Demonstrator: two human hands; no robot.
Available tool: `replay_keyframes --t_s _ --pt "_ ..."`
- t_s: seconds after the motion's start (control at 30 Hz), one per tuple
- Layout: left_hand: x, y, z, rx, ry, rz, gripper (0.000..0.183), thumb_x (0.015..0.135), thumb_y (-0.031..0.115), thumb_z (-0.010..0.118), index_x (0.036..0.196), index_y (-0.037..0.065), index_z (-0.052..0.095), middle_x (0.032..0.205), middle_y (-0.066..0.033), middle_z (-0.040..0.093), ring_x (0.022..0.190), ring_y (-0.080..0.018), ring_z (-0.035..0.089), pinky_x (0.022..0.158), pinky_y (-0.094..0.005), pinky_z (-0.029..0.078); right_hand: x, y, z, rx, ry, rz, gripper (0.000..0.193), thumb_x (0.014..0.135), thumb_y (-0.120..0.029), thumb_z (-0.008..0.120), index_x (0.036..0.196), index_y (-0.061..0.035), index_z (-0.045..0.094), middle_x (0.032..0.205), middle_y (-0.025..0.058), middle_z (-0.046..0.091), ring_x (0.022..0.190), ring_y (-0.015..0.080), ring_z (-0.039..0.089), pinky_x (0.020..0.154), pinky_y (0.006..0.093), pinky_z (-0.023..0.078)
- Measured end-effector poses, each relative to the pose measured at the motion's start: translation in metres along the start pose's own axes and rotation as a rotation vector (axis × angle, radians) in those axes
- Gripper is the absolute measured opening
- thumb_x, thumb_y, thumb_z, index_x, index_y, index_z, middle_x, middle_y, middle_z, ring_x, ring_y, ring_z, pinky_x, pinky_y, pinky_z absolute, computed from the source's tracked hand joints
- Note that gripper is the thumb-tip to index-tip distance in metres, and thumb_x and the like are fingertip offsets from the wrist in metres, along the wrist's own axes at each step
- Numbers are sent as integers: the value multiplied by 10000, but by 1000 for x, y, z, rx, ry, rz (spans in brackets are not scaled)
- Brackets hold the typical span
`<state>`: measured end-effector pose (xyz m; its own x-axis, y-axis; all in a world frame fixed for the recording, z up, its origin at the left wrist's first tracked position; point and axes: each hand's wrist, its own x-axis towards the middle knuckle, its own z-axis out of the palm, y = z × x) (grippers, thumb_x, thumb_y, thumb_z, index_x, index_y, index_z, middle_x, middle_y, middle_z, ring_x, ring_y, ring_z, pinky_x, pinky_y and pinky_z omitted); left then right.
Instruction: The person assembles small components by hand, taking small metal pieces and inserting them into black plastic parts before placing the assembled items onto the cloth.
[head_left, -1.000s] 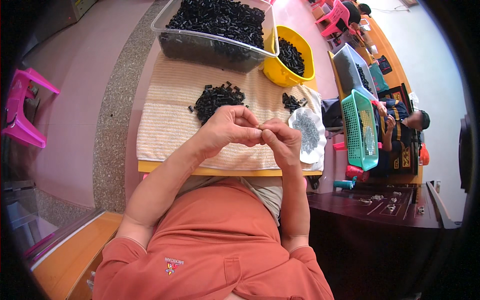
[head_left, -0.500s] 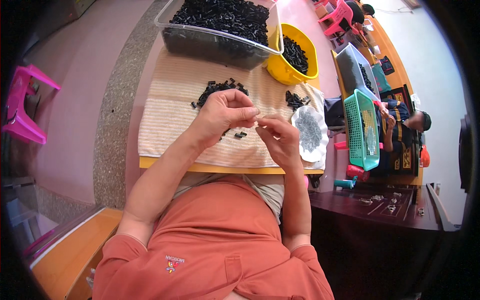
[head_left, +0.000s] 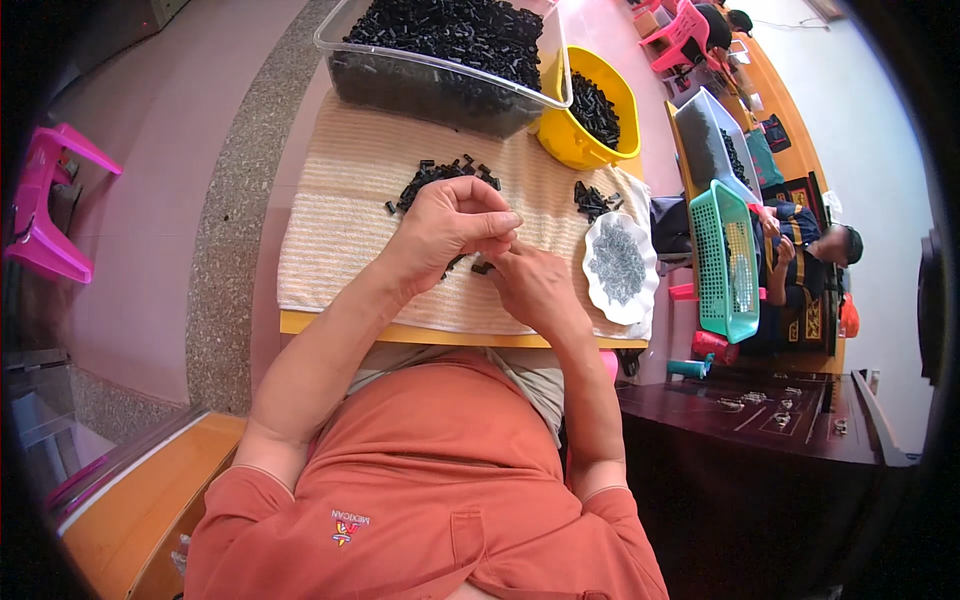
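Note:
Above the towel-covered table, the fingertips of my left hand (head_left: 445, 228) are pinched together; whatever they hold is too small to make out. Close against it, my right hand (head_left: 540, 288) is turned back-up, its fingers pointing down and mostly hidden behind the hand. A few loose short black tubes (head_left: 482, 267) lie by the right fingers. Just beyond my left hand spreads a pile of short black tubes (head_left: 425, 176). To the right sits a smaller black pile (head_left: 592, 200), near a white scalloped dish (head_left: 592, 285) of small clear pieces (head_left: 617, 262).
A clear plastic bin (head_left: 430, 95) full of black tubes stands at the table's far side, with a yellow tub (head_left: 575, 148) beside it. Farther right are a green basket (head_left: 722, 285) and a person (head_left: 800, 255) at another table. A pink stool (head_left: 50, 215) stands left.
My right hand has turned over and moved down and left, its fingers now lower and hidden near the loose tubes. My left hand keeps its pinch in nearly the same place.

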<state>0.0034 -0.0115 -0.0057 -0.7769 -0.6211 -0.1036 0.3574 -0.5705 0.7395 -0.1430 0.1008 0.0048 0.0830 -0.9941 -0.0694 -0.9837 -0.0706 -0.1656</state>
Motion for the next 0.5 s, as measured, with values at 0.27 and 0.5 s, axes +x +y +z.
replay_keyframes --t_s 0.27,0.5 --pt "0 0 1 65 -1 -17 140 845 62 756 916 33 640 846 -53 681 751 -128 668 702 -264 582 -10 16 7 560 354 68 214 862 -12 639 1059 -81 689 966 134 657 760 321 656 671 382 529" --pt "0 -8 2 160 -37 6 150 841 85 762 908 8 652 817 -66 690 738 -120 663 691 -257 565 -25 39 13 1212 484 191 163 879 52 672 1042 56 658 889 79 694 794 160 693 725 293 594"
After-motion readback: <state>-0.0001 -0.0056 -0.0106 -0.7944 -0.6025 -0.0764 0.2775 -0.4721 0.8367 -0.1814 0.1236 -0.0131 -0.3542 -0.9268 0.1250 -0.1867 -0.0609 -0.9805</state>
